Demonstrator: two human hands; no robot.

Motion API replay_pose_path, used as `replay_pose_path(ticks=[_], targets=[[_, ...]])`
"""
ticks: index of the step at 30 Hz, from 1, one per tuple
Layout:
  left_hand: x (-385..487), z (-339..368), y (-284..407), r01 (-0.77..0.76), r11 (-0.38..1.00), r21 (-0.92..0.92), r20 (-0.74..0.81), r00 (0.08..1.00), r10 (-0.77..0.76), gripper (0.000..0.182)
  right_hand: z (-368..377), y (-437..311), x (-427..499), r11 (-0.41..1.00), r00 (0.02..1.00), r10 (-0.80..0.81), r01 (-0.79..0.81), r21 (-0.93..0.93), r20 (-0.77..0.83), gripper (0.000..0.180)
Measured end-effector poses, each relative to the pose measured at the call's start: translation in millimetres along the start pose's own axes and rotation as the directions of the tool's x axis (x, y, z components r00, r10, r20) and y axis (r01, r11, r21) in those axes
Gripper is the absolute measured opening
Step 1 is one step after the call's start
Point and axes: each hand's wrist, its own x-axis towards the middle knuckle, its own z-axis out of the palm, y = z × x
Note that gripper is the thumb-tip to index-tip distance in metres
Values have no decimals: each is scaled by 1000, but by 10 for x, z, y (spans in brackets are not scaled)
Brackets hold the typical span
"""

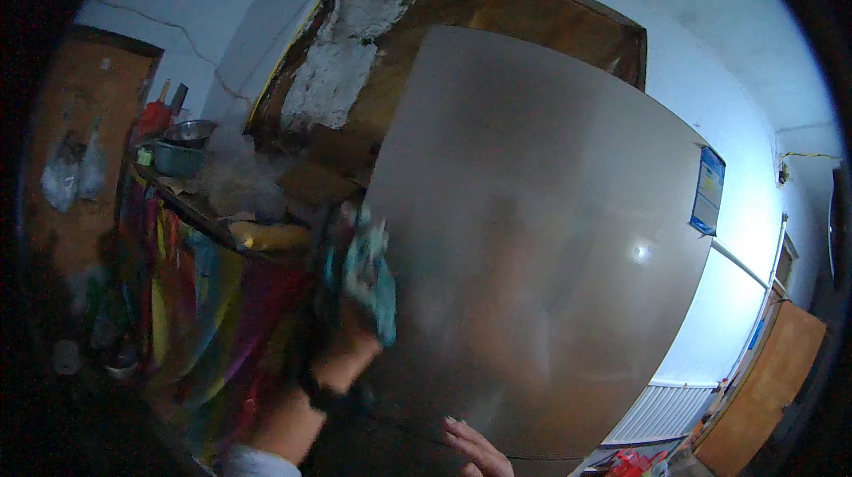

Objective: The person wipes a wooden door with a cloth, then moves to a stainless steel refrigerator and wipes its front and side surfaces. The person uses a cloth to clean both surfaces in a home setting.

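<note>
My left hand [356, 317] is shut on a teal patterned cloth [376, 277], with a dark band around the wrist. It is at the left edge of a large, glossy grey-brown refrigerator door [532, 211]; motion blur hides whether the cloth touches the door. My right hand [478, 450] shows only in part at the bottom of the view. Its fingers are extended in front of the door's lower part, and nothing is seen in them. A blue printed label [707, 191] sticks to the door near its right edge.
Left of the door, a table [219, 227] draped with a colourful striped cloth [206, 317] holds a basin [178, 159] and a metal bowl [190, 132]. A wooden door [93, 157] with hanging plastic bags stands far left. Lower right are a brown wooden panel [765, 377] and red items [632, 464].
</note>
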Motion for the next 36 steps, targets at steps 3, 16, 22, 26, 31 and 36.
replay_pose_path(ticks=[3, 16, 22, 26, 31, 36], targets=[[939, 256, -158, -257, 949, -184, 37, 963, 268, 50, -341, 78, -154, 996, 999, 29, -28, -85, 13, 42], [2650, 1274, -381, -572, 702, 425, 219, 817, 534, 47, -674, 385, -221, 992, 971, 101, -115, -51, -215, 36], [3061, 1480, -579, -428, 651, 627, 238, 901, 363, 63, -484, 448, -98, 988, 941, 153, -156, 15, -303, 31], [3340, 1578, -636, -396, 582, 711, 334, 917, 217, 76, -283, 563, -41, 961, 861, 273, -221, 169, -430, 31], [3504, 1667, -672, -461, 342, 819, 396, 885, 243, 70, -276, 764, -24, 992, 922, 125, -122, 32, -367, 31], [3592, 1722, -740, -466, 492, 735, 408, 884, 228, 74, -314, 873, -10, 996, 929, 90, -83, 35, -360, 33]])
